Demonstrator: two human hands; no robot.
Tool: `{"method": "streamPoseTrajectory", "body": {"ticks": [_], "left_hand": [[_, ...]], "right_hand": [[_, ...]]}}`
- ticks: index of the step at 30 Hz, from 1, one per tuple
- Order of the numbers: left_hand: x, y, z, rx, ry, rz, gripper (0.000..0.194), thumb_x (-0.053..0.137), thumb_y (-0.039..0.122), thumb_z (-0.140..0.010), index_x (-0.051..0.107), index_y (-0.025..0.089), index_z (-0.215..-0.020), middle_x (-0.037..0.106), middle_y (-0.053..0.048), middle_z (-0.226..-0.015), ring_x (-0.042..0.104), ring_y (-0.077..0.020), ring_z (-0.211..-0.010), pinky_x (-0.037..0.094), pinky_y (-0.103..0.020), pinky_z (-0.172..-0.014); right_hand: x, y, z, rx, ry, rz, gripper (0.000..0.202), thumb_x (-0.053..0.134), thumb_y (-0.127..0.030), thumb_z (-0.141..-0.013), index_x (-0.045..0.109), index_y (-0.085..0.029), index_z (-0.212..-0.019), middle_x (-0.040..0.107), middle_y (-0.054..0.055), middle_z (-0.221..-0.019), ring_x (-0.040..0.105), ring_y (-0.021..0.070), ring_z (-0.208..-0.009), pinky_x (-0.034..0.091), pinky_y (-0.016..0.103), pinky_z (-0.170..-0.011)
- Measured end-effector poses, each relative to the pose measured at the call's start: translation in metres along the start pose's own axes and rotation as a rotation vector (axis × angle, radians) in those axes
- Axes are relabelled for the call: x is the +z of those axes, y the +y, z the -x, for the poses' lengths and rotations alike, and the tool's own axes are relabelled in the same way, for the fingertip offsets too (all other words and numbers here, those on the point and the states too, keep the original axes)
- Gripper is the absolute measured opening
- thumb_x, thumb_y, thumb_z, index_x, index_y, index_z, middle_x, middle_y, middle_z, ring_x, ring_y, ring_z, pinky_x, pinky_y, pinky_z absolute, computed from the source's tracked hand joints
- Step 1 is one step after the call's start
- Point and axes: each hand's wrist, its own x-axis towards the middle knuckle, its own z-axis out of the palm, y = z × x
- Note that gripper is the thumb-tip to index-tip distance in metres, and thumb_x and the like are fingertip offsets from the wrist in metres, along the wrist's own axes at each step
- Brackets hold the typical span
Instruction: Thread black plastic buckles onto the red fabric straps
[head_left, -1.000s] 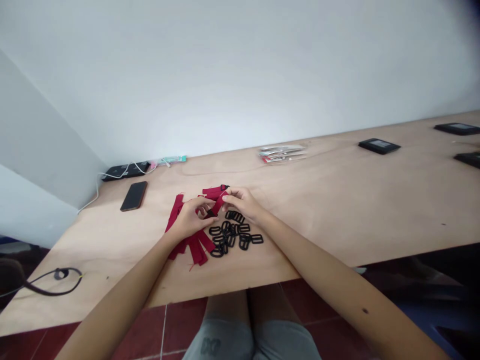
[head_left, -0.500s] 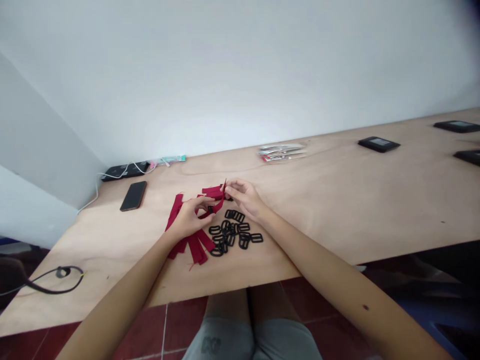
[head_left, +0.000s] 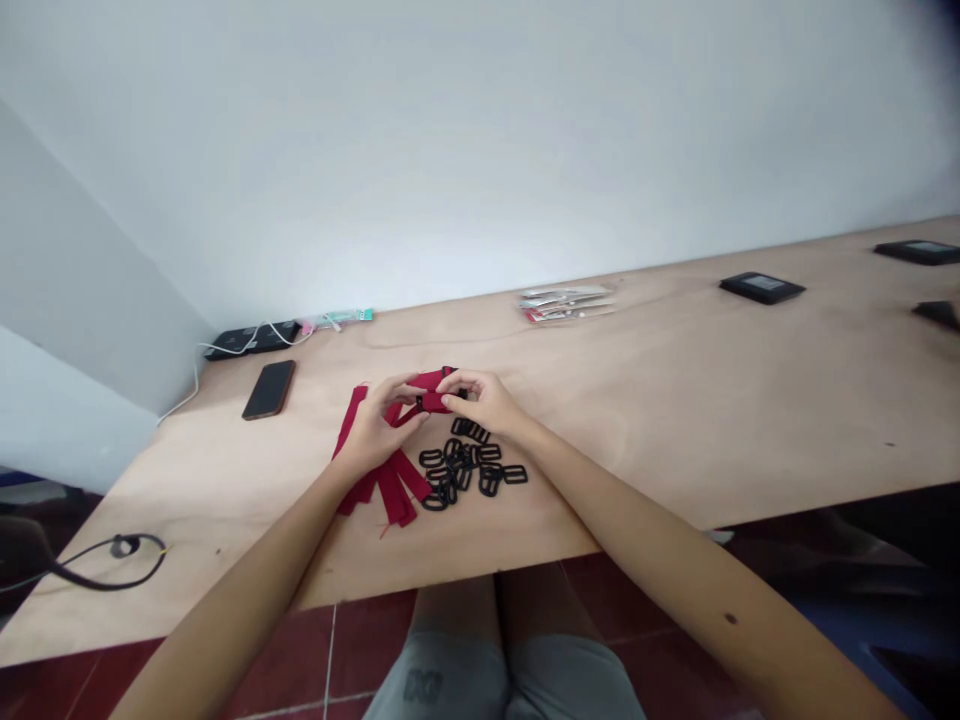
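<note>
A short red webbing strap point(head_left: 435, 402) stretches between my two hands, just above the table. At its left end a black slider buckle point(head_left: 420, 404) shows, and the strap appears to pass through it. My left hand point(head_left: 379, 428) is closed by the fingertips at the buckle end. From the other side, my right hand point(head_left: 484, 402) pinches the strap between thumb and fingers. Loose red strap pieces point(head_left: 395, 492) lie under and beside my left hand. Several black slider buckles point(head_left: 465, 460) are heaped below my right hand. Behind my fingers, another red strap point(head_left: 428, 380) lies with black buckle parts.
A phone point(head_left: 269, 390) lies at left, near black boxes with a white cable point(head_left: 253, 340). Packaged items point(head_left: 566, 302) rest by the wall. Black devices point(head_left: 762, 287) sit at right. A black cable point(head_left: 112, 583) is on the front left of the wooden table point(head_left: 637, 400).
The strap's free end stood upright in my right fingers before; now it is folded down and lies level. My right hand has come lower and closer to my left.
</note>
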Motion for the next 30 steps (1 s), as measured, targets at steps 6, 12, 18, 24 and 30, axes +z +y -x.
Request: {"method": "streamPoseTrajectory", "body": {"ticks": [6, 12, 18, 24, 30], "left_hand": [[0.003, -0.007, 0.002, 0.049, -0.022, 0.081, 0.077, 0.076, 0.032, -0.097, 0.039, 0.025, -0.164, 0.077, -0.013, -0.129, 0.074, -0.0261, -0.123, 0.059, -0.046, -0.110], [0.003, -0.004, 0.005, 0.141, -0.026, -0.117, 0.080, 0.079, 0.027, -0.095, 0.041, 0.031, -0.165, 0.080, -0.009, -0.126, 0.075, -0.0277, -0.124, 0.055, -0.052, -0.116], [-0.001, -0.001, 0.003, 0.186, 0.044, -0.189, 0.075, 0.079, 0.028, -0.095, 0.046, 0.029, -0.162, 0.080, -0.009, -0.129, 0.076, -0.0272, -0.122, 0.060, -0.047, -0.111], [-0.001, 0.005, 0.004, 0.210, 0.050, -0.247, 0.066, 0.077, 0.025, -0.096, 0.052, 0.025, -0.157, 0.079, -0.009, -0.131, 0.076, -0.0261, -0.121, 0.062, -0.044, -0.107], [0.003, 0.009, 0.007, 0.323, 0.042, -0.320, 0.049, 0.074, 0.028, -0.100, 0.061, 0.025, -0.147, 0.080, -0.009, -0.127, 0.078, -0.0251, -0.118, 0.062, -0.042, -0.106]], "right_hand": [[-0.001, 0.009, 0.000, -0.019, 0.002, 0.067, 0.017, 0.072, -0.026, -0.082, 0.080, -0.017, -0.095, 0.080, 0.007, -0.095, 0.073, 0.0219, -0.091, 0.055, 0.035, -0.087], [-0.001, 0.014, 0.002, 0.015, -0.034, 0.090, 0.019, 0.077, -0.028, -0.083, 0.083, -0.017, -0.097, 0.081, 0.008, -0.093, 0.073, 0.0226, -0.085, 0.056, 0.035, -0.080], [-0.001, 0.001, 0.003, 0.021, -0.123, -0.024, 0.025, 0.069, -0.032, -0.095, 0.084, -0.021, -0.113, 0.082, 0.009, -0.117, 0.074, 0.0256, -0.112, 0.056, 0.040, -0.100], [0.002, 0.001, 0.005, 0.070, -0.072, -0.275, 0.029, 0.082, -0.027, -0.086, 0.077, -0.022, -0.113, 0.076, 0.007, -0.120, 0.073, 0.0221, -0.110, 0.058, 0.037, -0.102], [0.006, 0.000, 0.005, 0.121, -0.099, -0.353, 0.038, 0.093, -0.032, -0.078, 0.074, -0.022, -0.109, 0.071, 0.003, -0.107, 0.070, 0.0189, -0.101, 0.059, 0.032, -0.092]]}}
